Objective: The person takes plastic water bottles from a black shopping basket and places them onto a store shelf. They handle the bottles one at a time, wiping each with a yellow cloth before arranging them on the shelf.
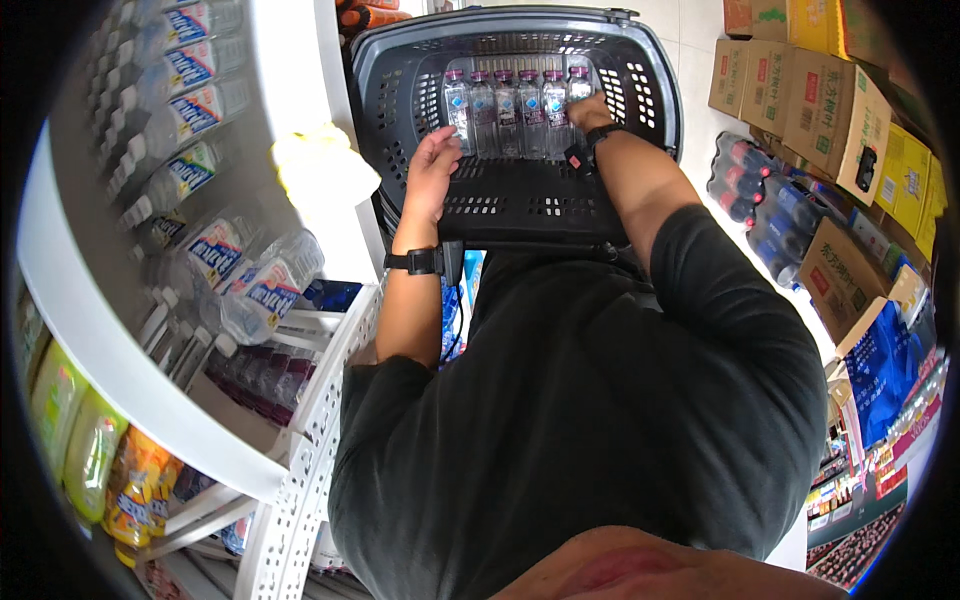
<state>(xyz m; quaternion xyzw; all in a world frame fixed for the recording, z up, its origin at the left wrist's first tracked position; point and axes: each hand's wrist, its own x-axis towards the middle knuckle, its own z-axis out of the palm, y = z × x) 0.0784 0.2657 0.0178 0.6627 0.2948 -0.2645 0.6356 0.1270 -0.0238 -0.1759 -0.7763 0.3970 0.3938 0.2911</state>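
Note:
A dark plastic shopping basket [517, 202] with slotted walls is before me. In it lies a row of several clear bottles [529, 112] with purple caps and printed labels. My left hand [435, 163] is over the basket's left side, beside the leftmost bottle, its fingers apart and nothing seen in them. My right hand [591, 112] is inside the basket at the rightmost bottle [579, 84], touching or gripping it; its fingertips are partly hidden, so the hold is unclear. Black straps circle both wrists, and a small black tag [576, 160] with a red patch hangs near the right one.
On the left, white shelving [311, 420] holds large clear bottles [262, 292] and orange drink bottles [133, 502]. A yellow-white cloth or bag [322, 172] is at the shelf edge. Cardboard cartons [814, 112], packs of dark cola bottles [735, 180] and a blue bag [877, 367] stand right.

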